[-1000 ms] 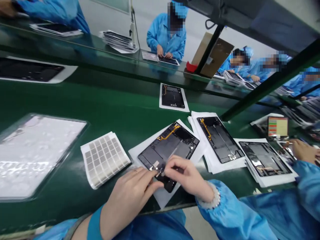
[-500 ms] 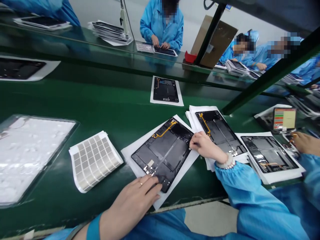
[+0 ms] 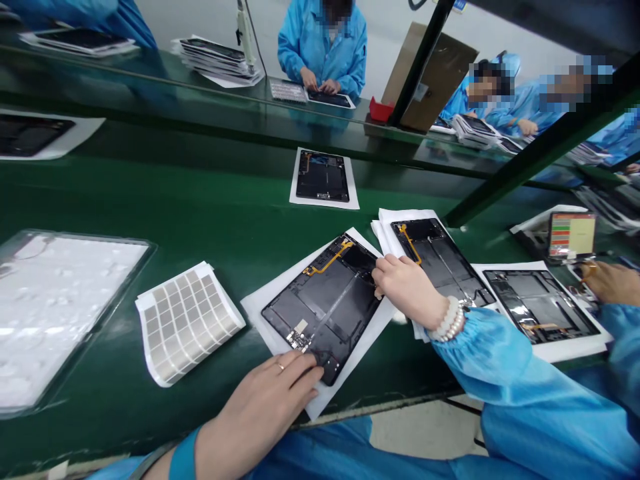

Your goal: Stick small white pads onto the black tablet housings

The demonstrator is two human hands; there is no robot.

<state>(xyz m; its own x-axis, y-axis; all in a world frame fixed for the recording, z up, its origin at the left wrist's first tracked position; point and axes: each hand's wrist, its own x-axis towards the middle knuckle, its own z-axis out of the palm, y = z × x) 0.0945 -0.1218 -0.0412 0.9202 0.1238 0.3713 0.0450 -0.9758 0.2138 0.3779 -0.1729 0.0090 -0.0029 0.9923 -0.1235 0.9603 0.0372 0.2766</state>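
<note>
A black tablet back housing [image 3: 325, 313] with an orange flex cable and a small circuit board lies at an angle on a white sheet [image 3: 265, 330] in front of me. My left hand [image 3: 273, 393] rests flat over its near corner, fingers stretched out. At the housing's right edge is my right hand [image 3: 400, 283], its fingers curled and pressed together; whatever is between the fingertips is hidden. Left of the housing, a curled sheet of grey square stickers [image 3: 187, 320] lies on the green table [image 3: 210, 200].
Right of me lie more housings on paper, one with an orange cable [image 3: 435, 250] and one beside it [image 3: 540, 303]. A co-worker's hand [image 3: 613, 283] is near a lit screen [image 3: 573, 235]. A clear plastic-covered white sheet [image 3: 65, 313] lies left; a housing [image 3: 323, 177] lies ahead.
My right hand has shifted slightly left and up along the housing's edge, and its wrist has turned a little. My left hand and the housing have stayed in place.
</note>
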